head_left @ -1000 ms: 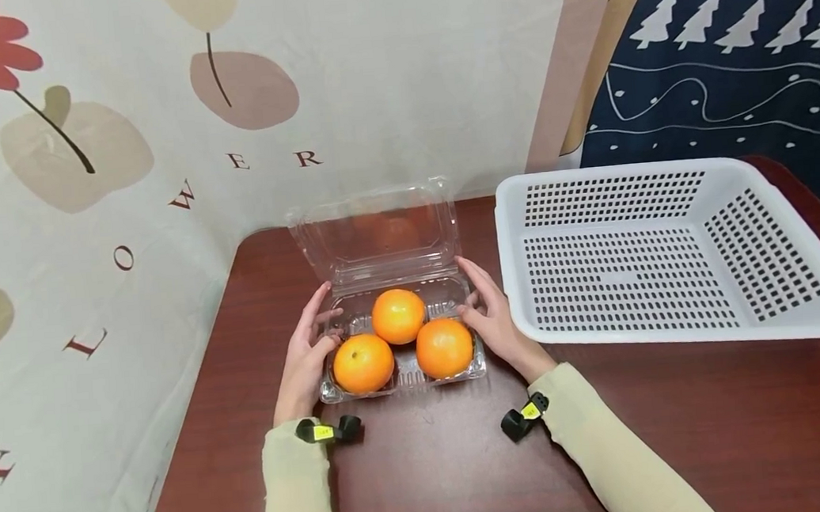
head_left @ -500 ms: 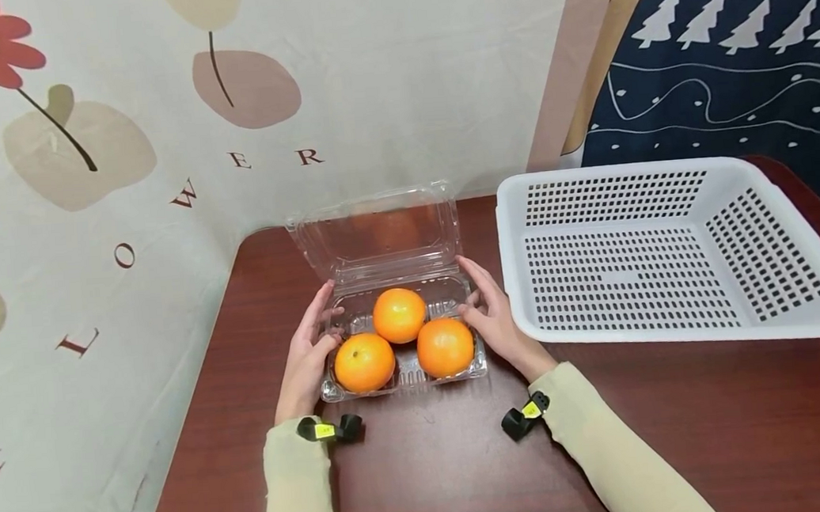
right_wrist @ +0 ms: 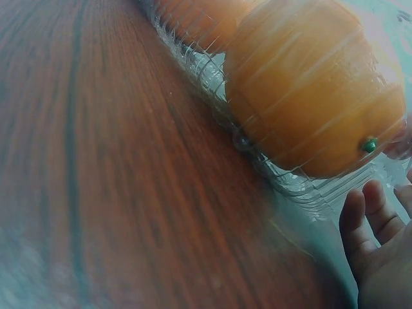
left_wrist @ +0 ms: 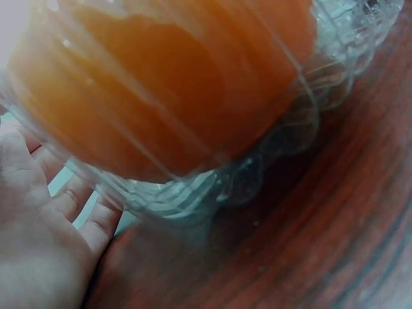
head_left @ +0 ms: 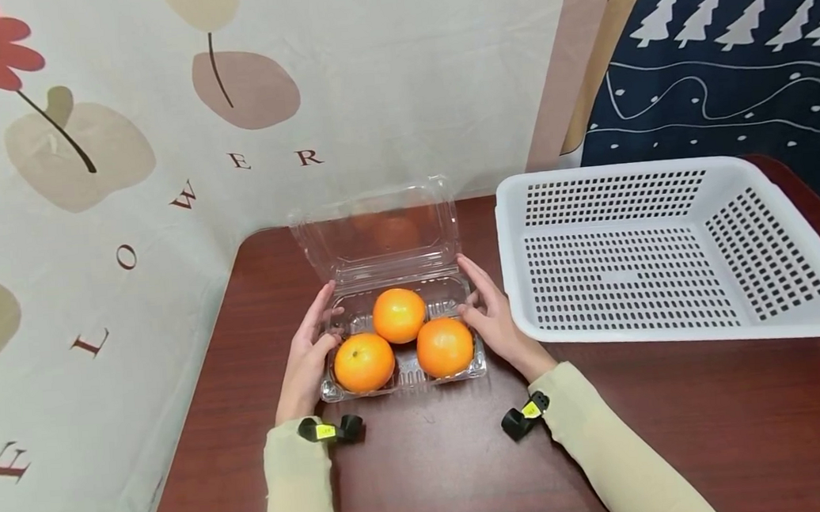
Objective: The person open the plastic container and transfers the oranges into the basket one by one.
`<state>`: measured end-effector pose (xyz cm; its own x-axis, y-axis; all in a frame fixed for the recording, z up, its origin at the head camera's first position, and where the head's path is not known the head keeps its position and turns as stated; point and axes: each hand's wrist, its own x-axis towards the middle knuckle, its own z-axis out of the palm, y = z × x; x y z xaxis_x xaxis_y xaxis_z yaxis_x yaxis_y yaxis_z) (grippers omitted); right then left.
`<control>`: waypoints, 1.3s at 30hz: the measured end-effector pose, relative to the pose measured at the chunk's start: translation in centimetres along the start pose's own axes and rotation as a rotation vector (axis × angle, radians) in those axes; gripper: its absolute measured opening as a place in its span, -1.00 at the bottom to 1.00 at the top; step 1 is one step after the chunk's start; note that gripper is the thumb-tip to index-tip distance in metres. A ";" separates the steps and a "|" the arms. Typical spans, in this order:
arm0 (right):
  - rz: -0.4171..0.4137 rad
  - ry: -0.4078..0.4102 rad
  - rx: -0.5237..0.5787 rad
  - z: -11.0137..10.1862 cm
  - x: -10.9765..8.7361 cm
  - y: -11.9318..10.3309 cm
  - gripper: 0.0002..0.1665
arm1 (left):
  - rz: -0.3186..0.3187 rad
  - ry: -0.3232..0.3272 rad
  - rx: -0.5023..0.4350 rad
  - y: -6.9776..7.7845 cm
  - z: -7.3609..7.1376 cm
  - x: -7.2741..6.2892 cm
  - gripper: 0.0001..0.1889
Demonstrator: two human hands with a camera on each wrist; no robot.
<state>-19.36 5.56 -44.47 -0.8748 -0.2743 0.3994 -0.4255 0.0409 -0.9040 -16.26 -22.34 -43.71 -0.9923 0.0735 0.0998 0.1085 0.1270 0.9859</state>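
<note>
The left hand (head_left: 305,365) and right hand (head_left: 499,327), relaxed fingers apart, touch opposite ends of one clear container (head_left: 411,376), lid raised, between them on the worktop (head_left: 432,469). Three oranges (head_left: 399,316) sit inside. One white basket (head_left: 618,277) stands beside the right hand. The printed backdrop (head_left: 397,74) reads "FLOWER"; two yellow wrist labels (head_left: 325,431) are illegible.

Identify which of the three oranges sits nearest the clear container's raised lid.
The middle orange, at the back: it sits closest to the raised lid, while the left orange and right orange lie nearer the clear container's front edge.
</note>
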 end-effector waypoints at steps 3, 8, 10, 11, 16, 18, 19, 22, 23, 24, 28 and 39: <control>0.000 -0.003 -0.001 0.0 0.0 0.0 -0.21 | -0.010 0.000 0.013 0.1 0.0 0.0 -0.29; 0.000 -0.006 -0.001 -0.1 0.0 -0.1 -0.21 | -0.031 0.006 0.023 0.2 0.0 0.0 -0.29; -0.004 -0.007 -0.002 -0.1 0.0 -0.1 -0.22 | -0.039 0.009 0.022 0.2 0.1 0.0 -0.30; -0.004 -0.007 -0.001 -0.1 0.0 -0.1 -0.22 | -0.042 0.011 0.021 0.2 0.1 0.0 -0.30; -0.008 -0.004 -0.001 -0.1 0.1 -0.2 -0.24 | -0.044 0.018 0.017 0.1 0.1 0.0 -0.30; -0.009 -0.001 0.000 0.0 0.1 -0.1 -0.25 | -0.040 0.019 0.018 0.1 0.0 0.0 -0.29; -0.010 0.001 -0.002 0.0 0.1 -0.1 -0.26 | -0.038 0.018 0.017 0.2 0.0 0.0 -0.29; -0.017 0.005 0.005 0.0 0.1 0.0 -0.27 | -0.031 0.017 0.019 0.2 0.1 0.0 -0.29; -0.021 0.008 0.006 0.0 0.1 0.0 -0.27 | -0.029 0.016 0.022 0.3 0.1 0.0 -0.29; -0.026 0.010 0.009 0.0 0.1 0.0 -0.28 | -0.027 0.016 0.022 0.3 0.1 0.0 -0.29; -0.034 0.014 0.018 0.0 0.1 0.0 -0.29 | -0.024 0.015 0.023 0.3 0.1 0.0 -0.29; 0.003 0.018 0.039 0.1 0.0 -0.1 -0.27 | -0.059 0.034 0.007 0.0 0.0 0.1 -0.26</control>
<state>-19.31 5.49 -44.37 -0.8805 -0.2565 0.3987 -0.4135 0.0042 -0.9105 -16.34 -22.36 -43.74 -0.9984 0.0321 0.0459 0.0499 0.1372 0.9893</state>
